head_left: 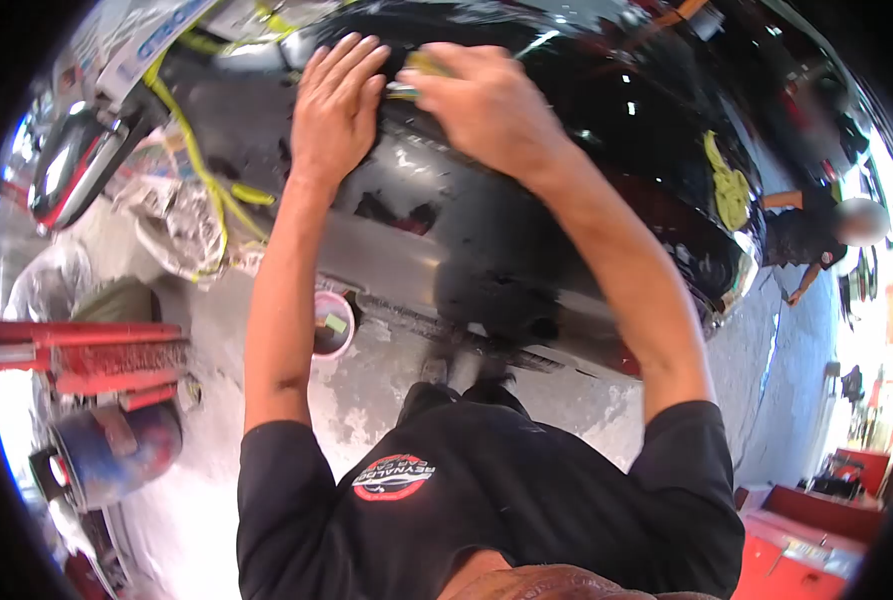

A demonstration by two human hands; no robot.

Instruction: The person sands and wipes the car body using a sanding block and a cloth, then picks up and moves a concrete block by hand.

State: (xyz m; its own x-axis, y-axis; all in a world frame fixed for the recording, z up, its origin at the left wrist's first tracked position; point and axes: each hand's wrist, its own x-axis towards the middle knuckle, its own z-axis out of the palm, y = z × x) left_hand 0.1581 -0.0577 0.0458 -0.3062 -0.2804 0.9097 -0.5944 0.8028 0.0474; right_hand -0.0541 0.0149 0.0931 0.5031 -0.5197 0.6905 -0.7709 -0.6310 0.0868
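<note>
My left hand (338,108) lies flat on a dark, dull car body panel (386,250), fingers stretched out and nothing held in it. Just to its right, my right hand (491,108) is curled over a yellow pad (425,66) against the panel. Motion blurs this hand and its fingers partly cover the pad, so the pad's exact kind is unclear. Smooth grey patches and wet-looking dark areas show on the panel below both hands.
A pink-rimmed bucket (350,338) stands on the floor below the panel. Yellow masking tape (194,150) edges the left side. A yellow-green cloth (728,185) hangs on the car. Another person (806,232) stands at right. A tank (116,455) is at left, a red cabinet (791,560) lower right.
</note>
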